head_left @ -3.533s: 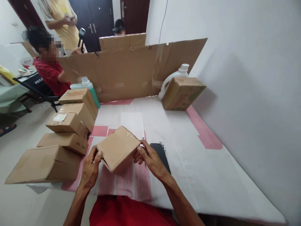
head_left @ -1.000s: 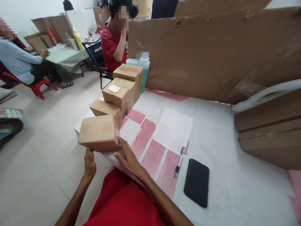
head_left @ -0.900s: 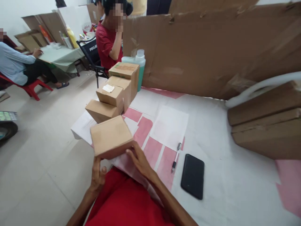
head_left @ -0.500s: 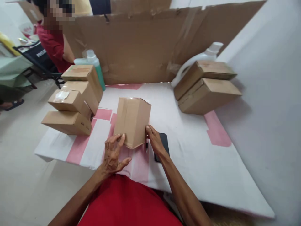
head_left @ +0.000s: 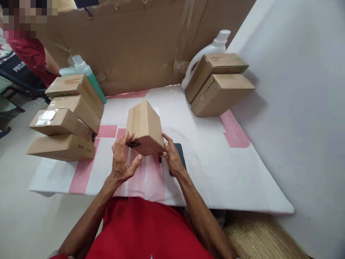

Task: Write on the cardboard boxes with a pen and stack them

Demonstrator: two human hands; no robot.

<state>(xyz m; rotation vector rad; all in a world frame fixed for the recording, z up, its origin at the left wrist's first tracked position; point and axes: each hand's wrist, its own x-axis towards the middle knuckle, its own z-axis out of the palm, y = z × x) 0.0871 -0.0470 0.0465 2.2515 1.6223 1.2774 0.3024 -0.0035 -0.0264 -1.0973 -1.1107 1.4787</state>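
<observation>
A brown cardboard box (head_left: 145, 120) is tilted over the middle of the table, with a dark round mark near its lower left corner. My right hand (head_left: 174, 158) grips its lower right corner between thumb and fingers. At the opposite corner, the fingertips of my left hand (head_left: 120, 162) touch the box; its thumb is spread away and the hand is open. Beside my right hand lies a dark flat object (head_left: 180, 151), partly covered by the hand. A small dark pen-like item (head_left: 160, 162) lies just below the box.
Several cardboard boxes (head_left: 64, 118) stand at the left, with a green-filled jug (head_left: 93, 81) behind them. Two more boxes (head_left: 226, 86) lean beside a white jug (head_left: 221, 41) near the right wall. A cardboard panel (head_left: 140, 46) rises behind the table (head_left: 215, 172). A person in red (head_left: 29, 54) is at far left.
The box has been turned and tilted, so its near end and the dark mark now show. Both hands have shifted with it. The camera view has moved, sliding the surroundings leftward.
</observation>
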